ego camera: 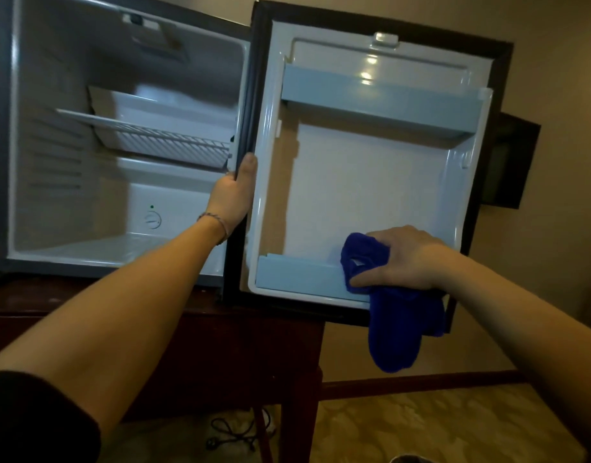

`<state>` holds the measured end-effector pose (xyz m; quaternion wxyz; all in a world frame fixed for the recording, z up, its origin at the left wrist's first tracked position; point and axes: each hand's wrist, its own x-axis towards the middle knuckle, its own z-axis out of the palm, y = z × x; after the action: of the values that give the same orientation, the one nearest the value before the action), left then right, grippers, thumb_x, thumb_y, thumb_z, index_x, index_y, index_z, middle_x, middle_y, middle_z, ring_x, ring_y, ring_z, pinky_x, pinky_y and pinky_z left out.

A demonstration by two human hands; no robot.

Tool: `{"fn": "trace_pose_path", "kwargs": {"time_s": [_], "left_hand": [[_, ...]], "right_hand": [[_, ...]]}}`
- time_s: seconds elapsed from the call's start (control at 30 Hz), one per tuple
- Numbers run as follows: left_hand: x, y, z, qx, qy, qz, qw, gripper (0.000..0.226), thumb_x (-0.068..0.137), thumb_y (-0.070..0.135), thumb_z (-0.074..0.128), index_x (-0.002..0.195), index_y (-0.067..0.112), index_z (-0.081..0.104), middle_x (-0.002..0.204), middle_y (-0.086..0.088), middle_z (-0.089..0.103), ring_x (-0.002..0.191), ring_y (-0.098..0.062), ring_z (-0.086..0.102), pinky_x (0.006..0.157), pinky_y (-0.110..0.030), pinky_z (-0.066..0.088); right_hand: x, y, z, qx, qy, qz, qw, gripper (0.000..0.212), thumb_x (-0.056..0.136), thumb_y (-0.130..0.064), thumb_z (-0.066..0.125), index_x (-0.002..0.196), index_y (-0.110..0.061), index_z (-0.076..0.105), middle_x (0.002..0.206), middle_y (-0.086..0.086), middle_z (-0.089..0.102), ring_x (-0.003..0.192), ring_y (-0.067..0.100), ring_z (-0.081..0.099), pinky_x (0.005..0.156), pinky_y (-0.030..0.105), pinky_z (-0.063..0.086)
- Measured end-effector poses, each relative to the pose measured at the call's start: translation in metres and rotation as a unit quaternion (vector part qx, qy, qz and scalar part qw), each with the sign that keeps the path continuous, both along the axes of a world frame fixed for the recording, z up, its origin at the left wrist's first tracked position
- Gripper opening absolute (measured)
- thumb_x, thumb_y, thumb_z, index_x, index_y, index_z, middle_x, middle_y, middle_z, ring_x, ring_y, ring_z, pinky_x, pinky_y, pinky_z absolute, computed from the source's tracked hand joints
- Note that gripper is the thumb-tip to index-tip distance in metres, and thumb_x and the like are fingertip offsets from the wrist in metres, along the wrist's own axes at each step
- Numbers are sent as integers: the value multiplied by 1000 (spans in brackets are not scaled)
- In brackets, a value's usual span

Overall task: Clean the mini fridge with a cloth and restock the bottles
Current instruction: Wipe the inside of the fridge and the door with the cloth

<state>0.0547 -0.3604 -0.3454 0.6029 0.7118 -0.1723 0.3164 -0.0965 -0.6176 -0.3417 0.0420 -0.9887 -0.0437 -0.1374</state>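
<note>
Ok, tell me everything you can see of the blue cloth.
The blue cloth looks like soft, fuzzy microfibre, bunched up. The right hand grips its upper part against the lower door shelf of the open fridge door; the rest hangs limp below the door's bottom edge.

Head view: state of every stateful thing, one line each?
Door: swung wide open, shelves bare.
Fridge: open, no bottles inside, wire rack in place.
Cloth: bunched on the lower door shelf, tail hanging.
Left hand: grips door's hinge edge.
Right hand: holds cloth.
</note>
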Motion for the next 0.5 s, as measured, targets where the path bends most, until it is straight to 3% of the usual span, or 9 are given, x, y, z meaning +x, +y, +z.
{"fn": "trace_pose_path", "kwargs": {"time_s": [0.2,0.4,0.5], "left_hand": [[-2,-3,0,-5,-3,11,1000,59,95,69,30,70,19,47,64,1,45,60,-12,43,56,-28,33],[-5,-2,0,20,-7,24,999,60,95,69,28,66,19,44,61,1,42,56,-13,40,55,-28,33],[-8,-3,0,28,-10,25,999,59,96,67,28,67,19,44,62,0,41,57,-13,40,55,-28,33]], "right_hand": [[13,48,4,-73,-29,33,996,50,71,-75,70,91,-31,60,93,-10,62,87,20,60,77,35,49],[23,78,-6,-90,-62,76,991,43,81,-74,60,98,-35,53,92,-11,55,85,18,56,76,38,49],[15,54,-10,-94,-78,75,990,46,83,-72,59,110,-35,54,104,-7,53,92,21,55,79,40,48]]}}
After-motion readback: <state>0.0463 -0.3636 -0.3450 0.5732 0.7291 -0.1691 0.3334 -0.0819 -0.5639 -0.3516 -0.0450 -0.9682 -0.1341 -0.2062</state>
